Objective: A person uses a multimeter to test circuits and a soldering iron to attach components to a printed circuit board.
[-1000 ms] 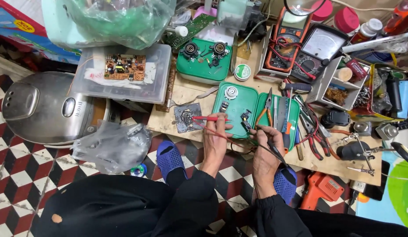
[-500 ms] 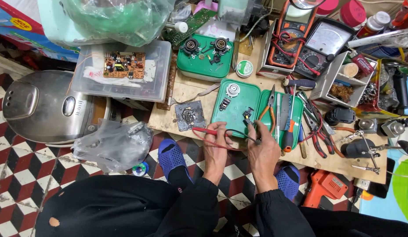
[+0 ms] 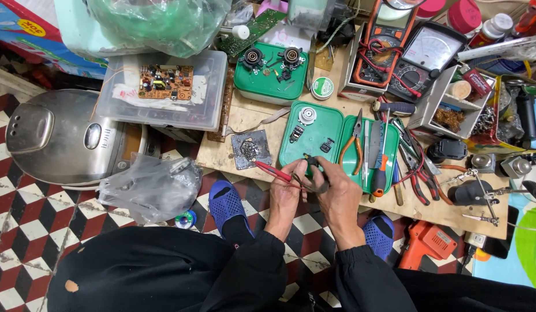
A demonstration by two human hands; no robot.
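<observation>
Left hand [image 3: 286, 190] pinches red probe [image 3: 268, 169] — right hand [image 3: 336, 188] clenched on small black part [image 3: 312, 163] over green tray [image 3: 320, 124]. Part looks light, stiff, fiddly — best gripped at edges.

Small dark part [image 3: 312, 163] between both hands: kind untellable. Green lid [image 3: 533, 245] off table's right edge: cut by frame. Left hand [image 3: 286, 193] hides red probe's [image 3: 268, 169] rear.

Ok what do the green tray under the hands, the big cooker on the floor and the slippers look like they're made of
The green tray looks like moulded plastic: even colour, rounded rim, dull sheen. The cooker on the floor seems to be brushed metal, silver-grey with soft streaky highlights, though it could be a metal skin over plastic. The blue slippers look like soft rubber or foam, matte, with rows of holes.
</observation>
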